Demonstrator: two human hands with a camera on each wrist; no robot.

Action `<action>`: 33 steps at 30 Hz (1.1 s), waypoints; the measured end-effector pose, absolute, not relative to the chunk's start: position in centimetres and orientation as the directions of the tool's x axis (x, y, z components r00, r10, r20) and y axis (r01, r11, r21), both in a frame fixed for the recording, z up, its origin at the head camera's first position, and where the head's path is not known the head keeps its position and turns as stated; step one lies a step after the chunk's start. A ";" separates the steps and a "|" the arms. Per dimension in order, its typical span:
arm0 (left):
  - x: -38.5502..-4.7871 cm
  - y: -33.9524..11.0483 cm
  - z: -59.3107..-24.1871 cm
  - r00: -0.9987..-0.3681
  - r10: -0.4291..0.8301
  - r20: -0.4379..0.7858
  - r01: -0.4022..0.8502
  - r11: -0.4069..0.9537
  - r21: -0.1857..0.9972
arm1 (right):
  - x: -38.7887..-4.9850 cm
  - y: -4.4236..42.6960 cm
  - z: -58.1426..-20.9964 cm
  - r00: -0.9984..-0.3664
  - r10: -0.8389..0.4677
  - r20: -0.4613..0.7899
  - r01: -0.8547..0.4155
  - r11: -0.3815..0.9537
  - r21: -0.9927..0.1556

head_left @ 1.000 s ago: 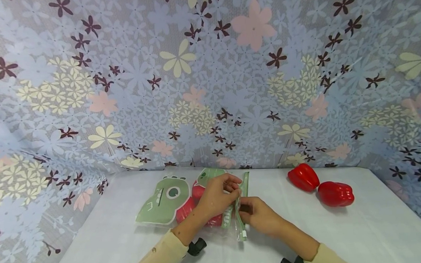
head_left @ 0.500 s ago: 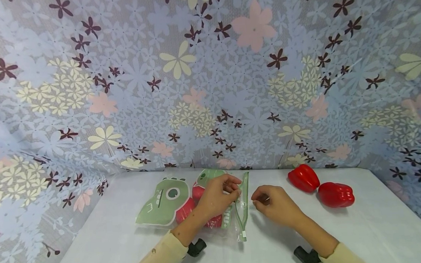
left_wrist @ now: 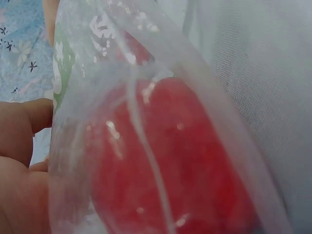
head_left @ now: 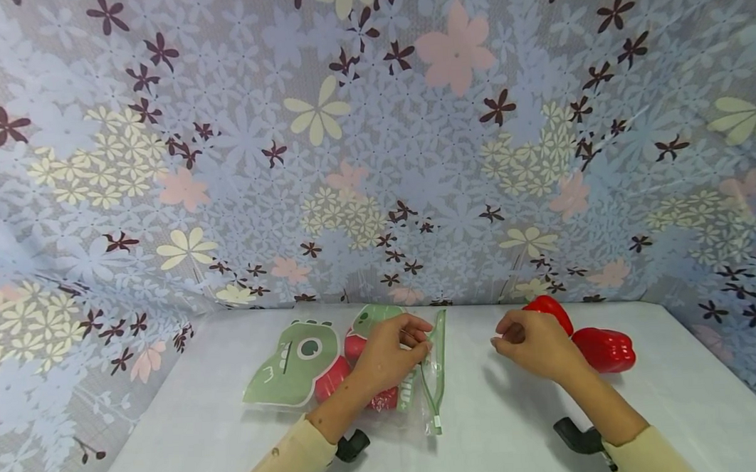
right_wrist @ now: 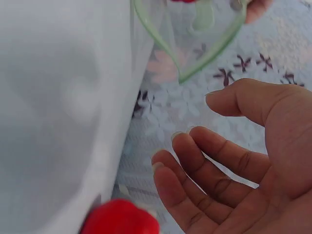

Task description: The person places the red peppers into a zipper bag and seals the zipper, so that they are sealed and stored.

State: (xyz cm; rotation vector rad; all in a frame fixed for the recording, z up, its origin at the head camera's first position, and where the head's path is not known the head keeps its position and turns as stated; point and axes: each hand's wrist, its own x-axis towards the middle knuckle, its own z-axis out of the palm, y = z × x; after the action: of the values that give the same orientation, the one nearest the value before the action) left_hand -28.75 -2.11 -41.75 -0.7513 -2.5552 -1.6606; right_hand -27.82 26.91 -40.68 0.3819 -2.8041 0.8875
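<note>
A clear zip bag (head_left: pixel 295 365) printed with a green dinosaur lies at the left of the table, with red bell peppers inside. My left hand (head_left: pixel 387 353) pinches the bag near its green zip edge (head_left: pixel 442 361), and the bag's mouth gapes. In the left wrist view, a red bell pepper (left_wrist: pixel 165 161) shows through the plastic. My right hand (head_left: pixel 537 342) is off the bag, fingers loosely bent around nothing, beside two loose red bell peppers. One pepper (head_left: pixel 551 309) is partly hidden behind that hand; the other pepper (head_left: pixel 605 349) sits further right.
A white cloth (head_left: pixel 485 444) covers the table. Behind it hangs a flowered curtain (head_left: pixel 374 158). A black wrist mount (head_left: pixel 577 436) is on my right wrist, and another black mount (head_left: pixel 352 445) shows by my left wrist.
My right hand has let go of the bag's zip edge and moved right towards the loose bell peppers. My left hand has stayed on the bag.
</note>
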 end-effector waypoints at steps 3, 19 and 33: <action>-28.7 -2.1 -41.8 -0.884 0.388 0.261 0.396 0.326 0.859 | -27.9 27.9 -40.2 -0.949 -0.165 0.269 -0.283 0.822 -0.495; -28.8 -2.1 -42.0 -0.886 0.387 0.255 0.392 0.331 0.858 | -28.2 32.9 -38.3 -0.986 0.049 0.161 -0.009 0.939 -0.344; -28.7 -2.0 -42.2 -0.887 0.394 0.242 0.386 0.343 0.857 | -28.6 36.4 -38.5 -0.983 0.137 -0.121 0.165 0.949 -0.267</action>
State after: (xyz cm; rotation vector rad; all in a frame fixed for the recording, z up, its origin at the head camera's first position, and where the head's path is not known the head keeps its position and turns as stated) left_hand -28.68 -2.03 -42.15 -0.7492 -2.5804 -1.6427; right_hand -28.60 36.45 -38.53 -0.2492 -3.2014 0.4525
